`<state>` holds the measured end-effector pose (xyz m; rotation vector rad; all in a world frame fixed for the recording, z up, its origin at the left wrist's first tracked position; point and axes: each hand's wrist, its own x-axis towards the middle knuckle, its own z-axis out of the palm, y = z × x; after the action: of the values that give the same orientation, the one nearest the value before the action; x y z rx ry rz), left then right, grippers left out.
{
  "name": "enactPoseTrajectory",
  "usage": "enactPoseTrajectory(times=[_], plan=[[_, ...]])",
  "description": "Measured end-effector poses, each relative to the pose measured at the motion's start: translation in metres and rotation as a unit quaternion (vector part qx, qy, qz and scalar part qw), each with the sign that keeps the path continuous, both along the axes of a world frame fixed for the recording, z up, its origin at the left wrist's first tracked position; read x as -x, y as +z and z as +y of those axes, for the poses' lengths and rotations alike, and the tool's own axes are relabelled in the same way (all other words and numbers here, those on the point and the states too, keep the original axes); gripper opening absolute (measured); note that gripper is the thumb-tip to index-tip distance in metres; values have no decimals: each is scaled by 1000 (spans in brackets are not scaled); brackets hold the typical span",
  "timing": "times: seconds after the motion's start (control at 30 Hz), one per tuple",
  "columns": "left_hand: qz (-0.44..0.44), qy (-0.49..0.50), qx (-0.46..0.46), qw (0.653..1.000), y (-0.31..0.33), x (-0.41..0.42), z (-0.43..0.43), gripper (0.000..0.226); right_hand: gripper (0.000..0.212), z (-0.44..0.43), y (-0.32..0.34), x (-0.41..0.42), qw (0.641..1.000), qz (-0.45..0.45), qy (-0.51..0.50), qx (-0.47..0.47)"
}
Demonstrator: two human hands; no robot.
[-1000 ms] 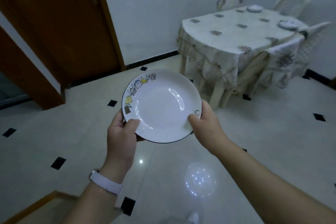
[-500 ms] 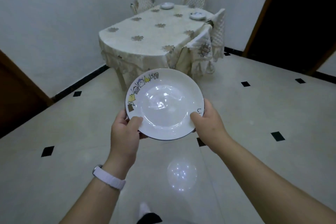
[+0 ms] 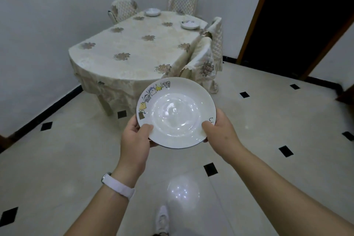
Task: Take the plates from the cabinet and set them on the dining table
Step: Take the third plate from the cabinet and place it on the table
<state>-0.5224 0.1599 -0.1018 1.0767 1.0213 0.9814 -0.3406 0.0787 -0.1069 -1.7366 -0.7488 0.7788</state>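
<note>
Two hands carry one plate (image 3: 176, 113) at chest height above the floor (image 3: 268, 140), well short of the surface (image 3: 134, 50) ahead. The left hand (image 3: 135, 141) takes the near-left rim, its thumb lying on the upper face; the rest of its fingers are hidden beneath. The right hand (image 3: 223, 130) mirrors this on the near-right rim, thumb on top beside a bit of black lettering. Both are closed on the plate, neither wrapped tightly.

By its look the plate is glazed ceramic: rigid, of moderate weight, smooth and glossy, so likely slick under dry skin and certain to chip or shatter if it met the tiled floor. A dished centre and broad sloping rim make the rim the natural place to hold, thumbs above and fingers below, at opposite sides so that it stays level. It is tilted slightly toward the camera.

Farther off, two plates already sit on the surface, one (image 3: 152, 12) at the far end and another (image 3: 190, 24) on the far right, near chairs (image 3: 182, 2). Bare cloth at the near end looks free to receive this one, best lowered flat rather than slid, since the cloth could drag.
</note>
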Motion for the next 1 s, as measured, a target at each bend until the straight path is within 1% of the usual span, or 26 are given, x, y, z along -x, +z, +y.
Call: enactPoseTrajectory(times=[0.07,0.17,0.33,0.4,0.5,0.7,0.83,1.0], plan=[[-5,-11,1,1000,5,-8,38,41,37,36,5,-7,1000,-2,-6,4],[-21,-43,1,999,11,-21,89,42,35,79,11,-19,999,-15,-30,2],[-14,-91,11,996,7,-54,145,44,33,114,7,-38,997,-6,-77,9],[-17,-118,16,993,4,-71,155,45,34,116,5,-52,995,-2,-94,15],[-15,-154,22,988,2,-106,168,45,29,119,6,-79,991,3,-135,11],[-1,-215,21,976,-5,-191,179,45,34,113,1,-142,979,12,-202,-5],[9,-225,22,974,-12,-256,182,49,42,114,-10,-204,977,22,-212,-15],[26,-239,12,971,-11,-356,191,57,43,126,-20,-305,976,23,-213,-27]])
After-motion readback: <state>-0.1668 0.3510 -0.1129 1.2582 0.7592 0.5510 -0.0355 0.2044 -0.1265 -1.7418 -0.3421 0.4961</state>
